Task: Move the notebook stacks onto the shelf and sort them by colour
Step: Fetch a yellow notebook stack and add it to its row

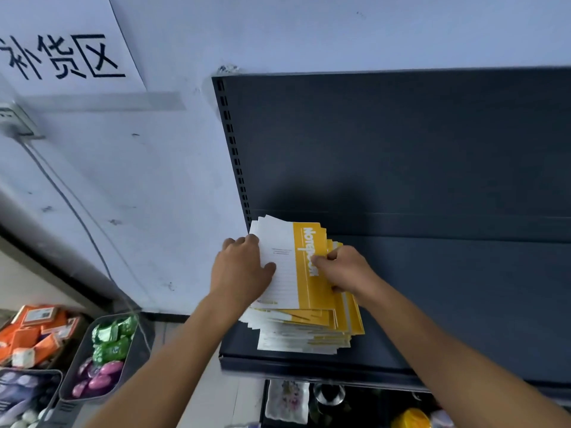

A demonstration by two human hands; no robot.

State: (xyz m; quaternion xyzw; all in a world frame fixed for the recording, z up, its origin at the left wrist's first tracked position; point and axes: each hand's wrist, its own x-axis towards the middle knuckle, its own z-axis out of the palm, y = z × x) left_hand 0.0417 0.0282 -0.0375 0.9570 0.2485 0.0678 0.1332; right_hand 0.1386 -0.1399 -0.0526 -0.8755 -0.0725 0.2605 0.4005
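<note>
A yellow notebook stack (312, 291) lies at the dark shelf's (448, 304) left end; left hand (242, 271) grips its left edge, right hand (347, 270) pinches upper copies. Squaring edges flush should prevent sliding.

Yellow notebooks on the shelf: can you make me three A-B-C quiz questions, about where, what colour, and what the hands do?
1. Where does the stack of yellow-and-white paper notebooks lie?
A) at the left end of the dark grey metal shelf
B) on the floor
C) on a chair

2. What colours are the covers?
A) red and black
B) yellow and white
C) green and purple

3. What are the left hand and right hand doing?
A) both hang away from the stack
B) only one touches it
C) both hold it

Answers: 1 A, it sits by the shelf's left upright; 2 B, yellow band beside white; 3 C, a hand grips each side.
</note>
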